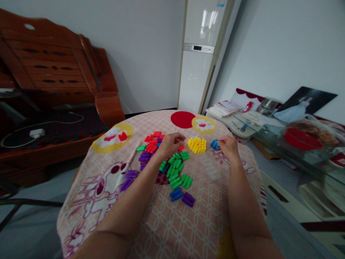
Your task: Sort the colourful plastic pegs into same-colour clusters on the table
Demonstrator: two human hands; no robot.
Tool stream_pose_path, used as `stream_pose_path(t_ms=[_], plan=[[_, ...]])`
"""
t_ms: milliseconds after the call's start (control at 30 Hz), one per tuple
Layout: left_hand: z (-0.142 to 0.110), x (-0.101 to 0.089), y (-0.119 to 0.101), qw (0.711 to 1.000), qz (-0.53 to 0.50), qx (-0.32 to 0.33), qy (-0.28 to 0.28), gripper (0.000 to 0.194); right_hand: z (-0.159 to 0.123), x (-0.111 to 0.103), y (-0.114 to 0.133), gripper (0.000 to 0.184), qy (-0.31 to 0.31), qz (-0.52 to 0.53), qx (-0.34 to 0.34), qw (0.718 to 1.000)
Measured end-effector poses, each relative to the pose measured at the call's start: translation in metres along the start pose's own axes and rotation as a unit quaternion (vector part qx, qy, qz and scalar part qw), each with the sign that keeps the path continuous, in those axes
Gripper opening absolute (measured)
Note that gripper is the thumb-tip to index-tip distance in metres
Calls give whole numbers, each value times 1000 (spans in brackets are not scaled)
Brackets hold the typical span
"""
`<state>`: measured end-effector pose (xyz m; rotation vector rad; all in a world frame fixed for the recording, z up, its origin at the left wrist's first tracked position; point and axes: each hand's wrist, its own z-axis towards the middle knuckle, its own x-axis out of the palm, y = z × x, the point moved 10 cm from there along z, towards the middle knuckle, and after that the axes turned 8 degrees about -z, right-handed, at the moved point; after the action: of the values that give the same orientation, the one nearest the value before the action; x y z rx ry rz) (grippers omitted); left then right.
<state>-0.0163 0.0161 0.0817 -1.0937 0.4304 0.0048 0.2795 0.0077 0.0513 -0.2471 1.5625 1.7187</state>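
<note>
Small plastic pieces in several colours lie on a round table under a pink cartoon-print cloth (167, 219). My left hand (172, 142) hovers over the red pieces (152, 141), its fingers curled and pinched together; what they hold is too small to name. My right hand (228, 146) rests beside a small cluster of blue pieces (215, 144), fingertips touching them. Between the hands sits a tidy yellow cluster (197, 145). Green pieces (176, 169) spread below my left wrist. Purple pieces (144, 157) lie to the left, and loose blue and purple pieces (182, 196) lie nearer me.
A wooden bench (54, 82) with a charger and cable (37, 133) stands at the left. A tall white air conditioner (201, 54) is behind the table. To the right, a glass table (283, 133) carries papers, a red bowl (300, 138) and a framed photo.
</note>
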Motion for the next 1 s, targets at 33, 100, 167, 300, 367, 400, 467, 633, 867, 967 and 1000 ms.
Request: stream_pose_path(t_ms=[33,100,167,300,367,400,467,633,867,967,1000], plan=[[0,2,0,1000,-2,-4,5,22,-1,1,1,23,6,-15,-1,1000],[-1,7,-1,1000,-4,-10,18,22,-4,8,3,25,36,-48,0,998],[-2,12,-2,999,-1,-11,31,21,-6,18,4,27,79,-86,3,993],[-2,14,-1,999,3,-11,38,20,-9,31,14,25,117,-232,-80,962],[-2,13,-1,999,1,-13,32,20,-9,32,18,25,98,-309,-121,938],[-2,13,0,999,1,-14,31,21,-9,32,18,25,85,-337,-126,929],[-2,13,-1,999,0,-16,33,21,-8,30,16,26,63,-371,-115,919],[-2,14,-2,999,-1,-14,35,20,-9,28,20,24,42,-382,-96,918],[-3,10,-5,1000,-3,-11,27,19,-8,21,29,18,18,-360,-101,927],[-2,9,-6,1000,-4,-11,26,19,-9,23,32,22,21,-366,-119,923],[-2,9,-6,1000,-4,-10,26,18,-9,23,32,21,23,-372,-123,920]])
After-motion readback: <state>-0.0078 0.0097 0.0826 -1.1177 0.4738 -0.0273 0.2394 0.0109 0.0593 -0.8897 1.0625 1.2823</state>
